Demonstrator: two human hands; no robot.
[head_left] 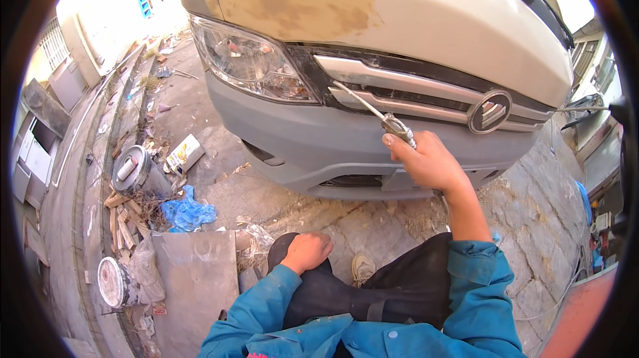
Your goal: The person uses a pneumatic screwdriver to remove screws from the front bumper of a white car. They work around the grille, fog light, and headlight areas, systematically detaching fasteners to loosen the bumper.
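My right hand (426,161) is closed around an air blow gun (398,128), a metal tool with a long thin nozzle. Its tip points up and left at the silver and black grille (413,85) of a van, close to the slats near the headlight (249,61). Whether the tip touches the grille, I cannot tell. My left hand (309,251) rests on my left knee, holding nothing, its fingers laid over the dark trousers. The van's bumper (299,138) is dull grey, and its hood (399,11) is cream with brownish sanded patches. A round emblem (490,112) sits on the grille.
To the left stand a grey bucket (156,181) with a can on its lid, a tipped white container (185,154) and a paint-smeared bucket (113,283). Blue plastic (189,211), wood scraps (123,223) and a flat board (196,265) lie on the cracked ground. A hose trails at right.
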